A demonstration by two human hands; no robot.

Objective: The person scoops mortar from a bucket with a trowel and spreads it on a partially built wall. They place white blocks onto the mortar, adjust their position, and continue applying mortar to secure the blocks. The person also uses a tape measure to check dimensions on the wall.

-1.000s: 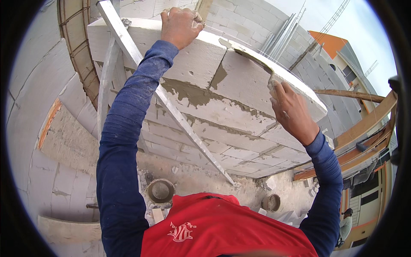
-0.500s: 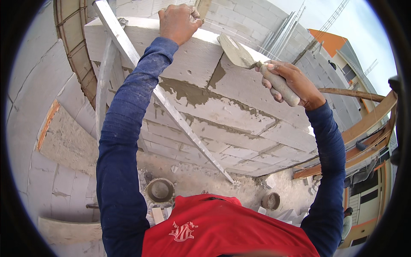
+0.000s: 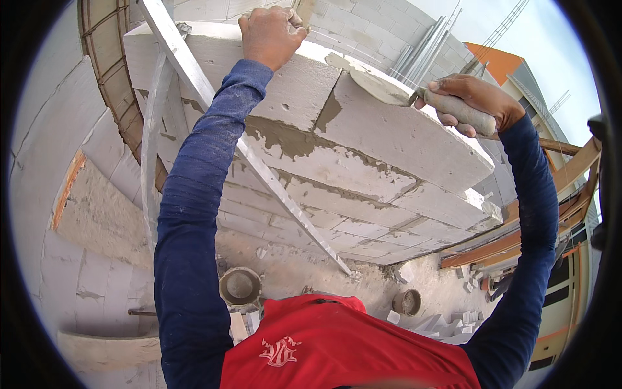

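Left hand: left hand (image 3: 271, 34) closed over the top edge of the upper block (image 3: 285, 91), holding on.
Right hand: right hand (image 3: 473, 104) gripping the trowel (image 3: 414, 97) by its handle.
Trowel position: blade now laid flat on the wall top, at the vertical joint between the upper block and the adjacent block (image 3: 414, 142).
Change: a second ago the right hand was lower, against the block face; it has since risen to the top edge.
Meaning: work appears to have moved from face to top joint.
Mortar: wet grey mortar (image 3: 291, 139) shows under the upper block.

A trowel (image 3: 389, 87) lies on the top block (image 3: 291, 78), buckets (image 3: 240, 285) below.
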